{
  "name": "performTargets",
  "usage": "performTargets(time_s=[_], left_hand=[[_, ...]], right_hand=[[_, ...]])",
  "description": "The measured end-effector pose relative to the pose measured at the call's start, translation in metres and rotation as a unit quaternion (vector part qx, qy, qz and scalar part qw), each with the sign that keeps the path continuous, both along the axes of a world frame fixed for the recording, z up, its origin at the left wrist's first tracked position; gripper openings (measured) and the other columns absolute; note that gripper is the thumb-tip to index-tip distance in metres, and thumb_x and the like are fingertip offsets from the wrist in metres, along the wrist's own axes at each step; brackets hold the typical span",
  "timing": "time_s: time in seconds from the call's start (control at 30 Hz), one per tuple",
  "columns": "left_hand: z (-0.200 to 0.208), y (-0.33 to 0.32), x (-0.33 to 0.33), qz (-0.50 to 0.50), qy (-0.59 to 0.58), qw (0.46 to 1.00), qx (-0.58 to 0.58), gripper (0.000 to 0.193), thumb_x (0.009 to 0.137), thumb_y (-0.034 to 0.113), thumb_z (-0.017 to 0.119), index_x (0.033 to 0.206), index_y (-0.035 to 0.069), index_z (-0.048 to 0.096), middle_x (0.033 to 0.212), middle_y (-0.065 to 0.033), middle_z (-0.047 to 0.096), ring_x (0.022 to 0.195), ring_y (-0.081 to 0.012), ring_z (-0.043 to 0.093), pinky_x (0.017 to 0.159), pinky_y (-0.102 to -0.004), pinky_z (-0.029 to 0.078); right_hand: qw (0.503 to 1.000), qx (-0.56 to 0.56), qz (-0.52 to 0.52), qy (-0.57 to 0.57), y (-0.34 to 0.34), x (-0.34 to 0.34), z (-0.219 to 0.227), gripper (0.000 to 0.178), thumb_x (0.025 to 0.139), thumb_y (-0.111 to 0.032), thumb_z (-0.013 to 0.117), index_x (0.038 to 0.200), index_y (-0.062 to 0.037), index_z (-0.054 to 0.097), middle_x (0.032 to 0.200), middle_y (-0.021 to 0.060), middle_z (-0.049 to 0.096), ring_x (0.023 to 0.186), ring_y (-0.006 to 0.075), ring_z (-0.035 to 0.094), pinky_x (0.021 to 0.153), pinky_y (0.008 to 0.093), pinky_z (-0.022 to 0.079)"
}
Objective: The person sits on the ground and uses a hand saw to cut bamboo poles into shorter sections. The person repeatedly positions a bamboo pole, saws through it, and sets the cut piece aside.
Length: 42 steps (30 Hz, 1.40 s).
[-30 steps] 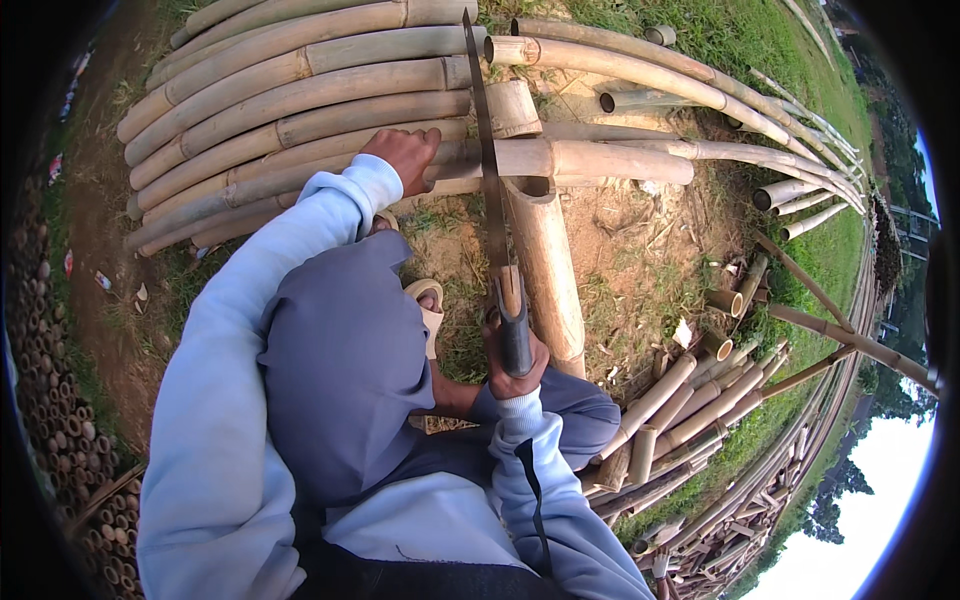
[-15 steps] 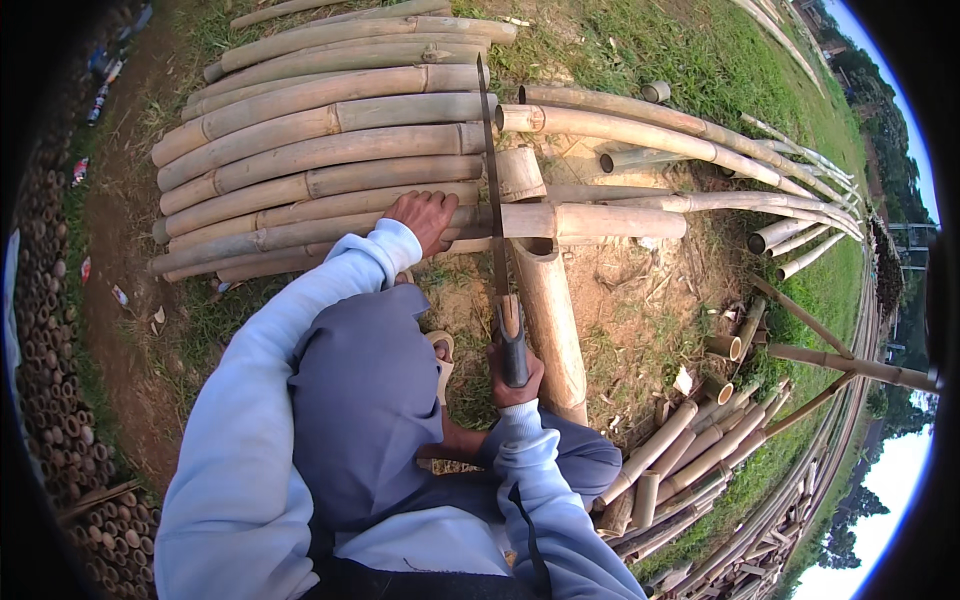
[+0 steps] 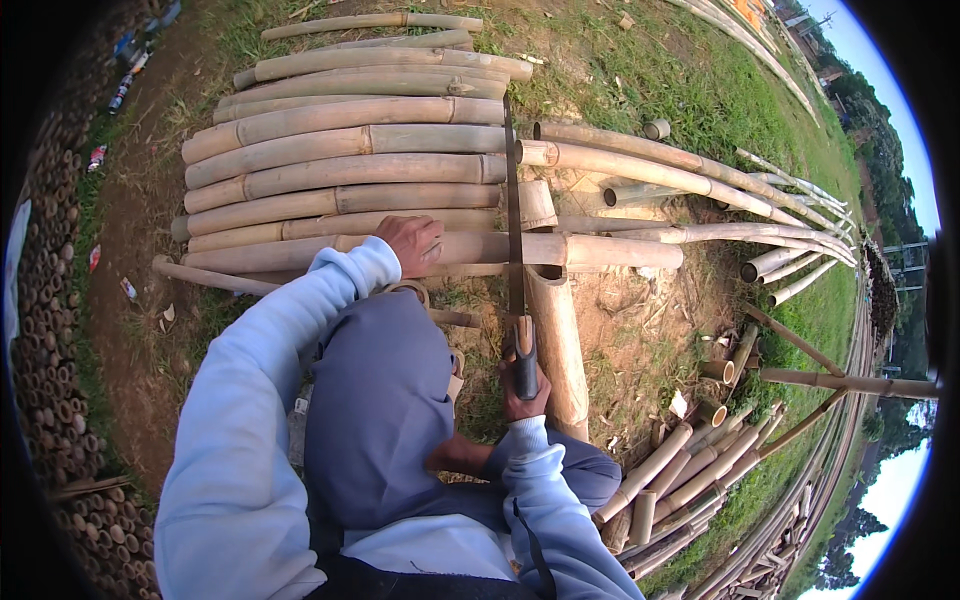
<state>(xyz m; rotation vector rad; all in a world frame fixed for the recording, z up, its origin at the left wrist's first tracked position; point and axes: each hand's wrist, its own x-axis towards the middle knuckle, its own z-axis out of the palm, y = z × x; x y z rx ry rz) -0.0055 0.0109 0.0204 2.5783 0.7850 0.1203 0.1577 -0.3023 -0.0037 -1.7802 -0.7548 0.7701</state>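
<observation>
Pale tan jointed bamboo pole point(image 3: 620, 252) runs nearly level across the middle of the frame in my head view, passing under the person's left hand and ending a little right of centre. I see the left hand point(image 3: 410, 245) on top of it, left of centre, fingers curled over the rounded surface; how far they wrap underneath, or how firmly, I cannot tell.

Below centre, the right hand point(image 3: 527, 400) is closed around the dark-and-wooden handle of a long, straight, dark-bladed handsaw point(image 3: 515, 220). I have the blade pointing up the frame, crossing the pole between the left hand and the pole's right end; whether the teeth have entered the bamboo, I cannot make out.

Beneath the pole, just right of the saw, I see a thick tan bamboo log point(image 3: 557, 350) slanting down the frame, its hollow upper end showing. A short pale bamboo stub point(image 3: 537, 205) sits just above the pole.

Across the upper left I have a row of greenish-tan bamboo poles point(image 3: 345, 112) laid side by side. Long curving bamboo poles point(image 3: 690, 185) reach into the upper right, and a heap of short cut bamboo lengths point(image 3: 690, 480) lies at lower right.
</observation>
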Motion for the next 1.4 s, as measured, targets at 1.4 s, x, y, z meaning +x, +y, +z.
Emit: performTargets(time_s=[1.4], left_hand=[[0.007, 0.147, 0.012, 0.119, -0.011, 0.966, 0.227, 0.076, 0.084, 0.040, 0.072, 0.147, 0.010, 0.039, 0.152, -0.0119, 0.040, 0.139, -0.0304, 0.037, 0.117, -0.0454, 0.028]], right_hand=[[0.998, 0.012, -0.053, 0.020, -0.007, -0.008, -0.006, 0.025, 0.084, -0.001, 0.069, 0.109, 0.0001, 0.069, 0.092, 0.0029, 0.070, 0.084, 0.0124, 0.063, 0.080, 0.0285, 0.051]])
